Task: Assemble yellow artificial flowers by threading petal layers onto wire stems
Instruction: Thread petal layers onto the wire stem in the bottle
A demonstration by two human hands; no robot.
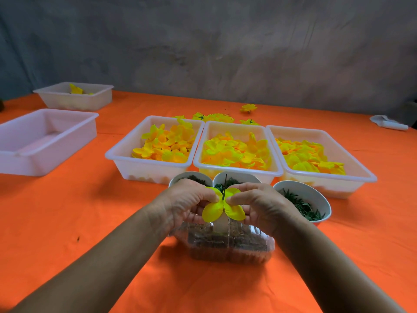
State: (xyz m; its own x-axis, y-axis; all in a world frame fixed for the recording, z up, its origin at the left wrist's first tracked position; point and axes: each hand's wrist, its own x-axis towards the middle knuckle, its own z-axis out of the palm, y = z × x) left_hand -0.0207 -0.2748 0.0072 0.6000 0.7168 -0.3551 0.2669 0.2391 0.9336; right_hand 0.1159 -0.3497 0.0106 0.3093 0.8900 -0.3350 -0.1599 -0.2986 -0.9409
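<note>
Both hands, left hand point(189, 199) and right hand point(259, 204), pinch a yellow petal layer point(222, 207) threaded on a dark stem point(224, 188). The threading step seems under way; next the layer likely needs sliding fully along the stem.

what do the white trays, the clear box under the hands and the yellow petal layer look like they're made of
The three white rectangular trays look like translucent moulded plastic, semi-matte: petals glow faintly through the walls. The clear ribbed box seems thin glossy plastic, with contents visible through it and highlights on the ribs. The yellow petal layer looks like matte fabric, possibly synthetic: it bends softly without shine.
</note>
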